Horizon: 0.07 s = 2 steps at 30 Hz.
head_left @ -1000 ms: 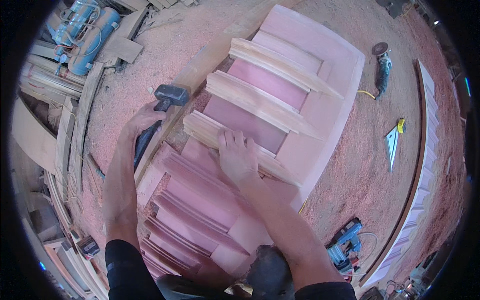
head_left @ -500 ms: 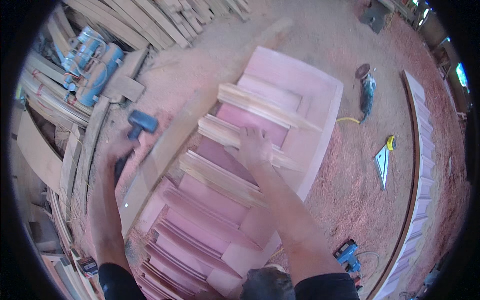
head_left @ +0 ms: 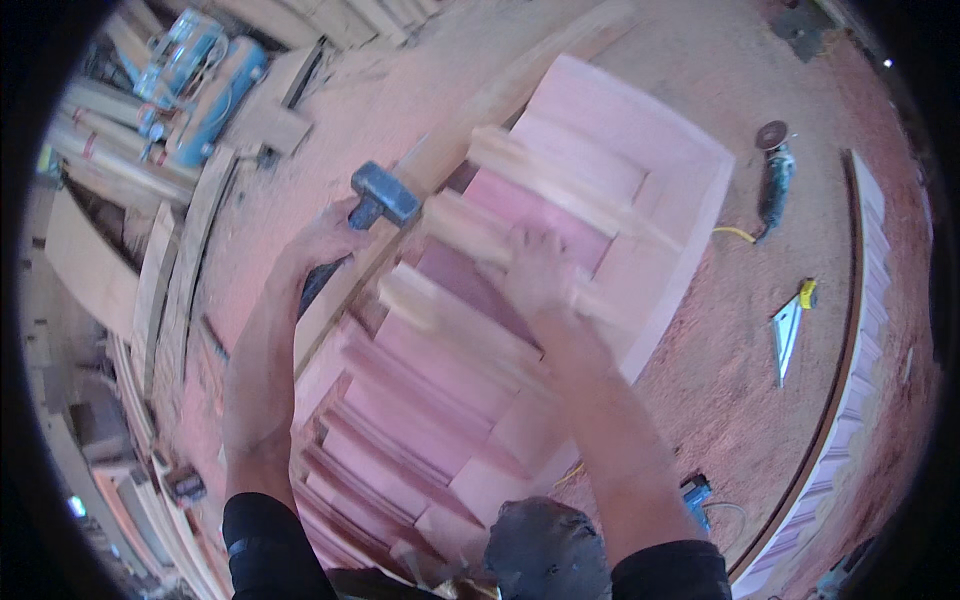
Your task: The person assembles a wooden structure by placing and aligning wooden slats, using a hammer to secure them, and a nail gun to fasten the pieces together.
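My left hand (head_left: 330, 235) is closed round the handle of a hammer (head_left: 385, 193) with a dark, blocky head. The hammer head is raised beside the left end of a pale wooden slat (head_left: 455, 222). My right hand (head_left: 540, 275), slightly blurred, is wrapped over that same slat. It lies across a pink-toned wooden louvred panel (head_left: 690, 160) with a curved top. Other pale slats (head_left: 505, 150) lie on either side of my right hand, their left ends sticking out past the panel. Darker pink slats (head_left: 400, 440) sit lower on it.
Along the panel's left side runs a long wooden beam (head_left: 430, 155). On the dusty floor at right lie an angle grinder (head_left: 777, 185), a set square (head_left: 787, 335) and a blue power tool (head_left: 697, 495). A second louvred piece (head_left: 850, 380) lies farther right; a blue compressor (head_left: 210, 100) stands far left.
My left hand has brought the hammer rightward and up, from left of the beam to near the slat's end. My right hand stays on the slat. The whole view has shifted a little.
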Tool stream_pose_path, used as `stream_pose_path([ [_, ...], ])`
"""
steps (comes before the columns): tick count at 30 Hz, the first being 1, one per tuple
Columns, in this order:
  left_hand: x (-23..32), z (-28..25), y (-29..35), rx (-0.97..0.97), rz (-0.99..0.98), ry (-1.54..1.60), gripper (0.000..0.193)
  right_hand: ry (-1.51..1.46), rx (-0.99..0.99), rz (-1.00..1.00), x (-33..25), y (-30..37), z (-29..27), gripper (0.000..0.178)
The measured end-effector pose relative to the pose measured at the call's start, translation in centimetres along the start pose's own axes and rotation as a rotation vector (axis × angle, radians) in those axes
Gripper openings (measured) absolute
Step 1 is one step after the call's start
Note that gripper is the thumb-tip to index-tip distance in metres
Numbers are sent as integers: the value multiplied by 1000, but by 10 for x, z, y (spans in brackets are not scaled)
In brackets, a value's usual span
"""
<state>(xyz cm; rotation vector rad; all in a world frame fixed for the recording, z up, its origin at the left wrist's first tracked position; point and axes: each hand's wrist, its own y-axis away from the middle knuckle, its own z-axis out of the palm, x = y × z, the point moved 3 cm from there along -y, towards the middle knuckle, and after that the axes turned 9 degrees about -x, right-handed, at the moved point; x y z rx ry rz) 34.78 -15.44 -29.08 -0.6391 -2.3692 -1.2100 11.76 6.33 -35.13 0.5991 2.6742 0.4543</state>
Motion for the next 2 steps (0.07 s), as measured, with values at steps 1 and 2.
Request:
stream_pose_path([
  [1,-2,6,20,23,-43,5,49,-6,-56,8,-2,-1,-1,77],
  [2,-7,13,43,55,-133,-60,61,-12,-130,25,-3,-4,-2,79],
])
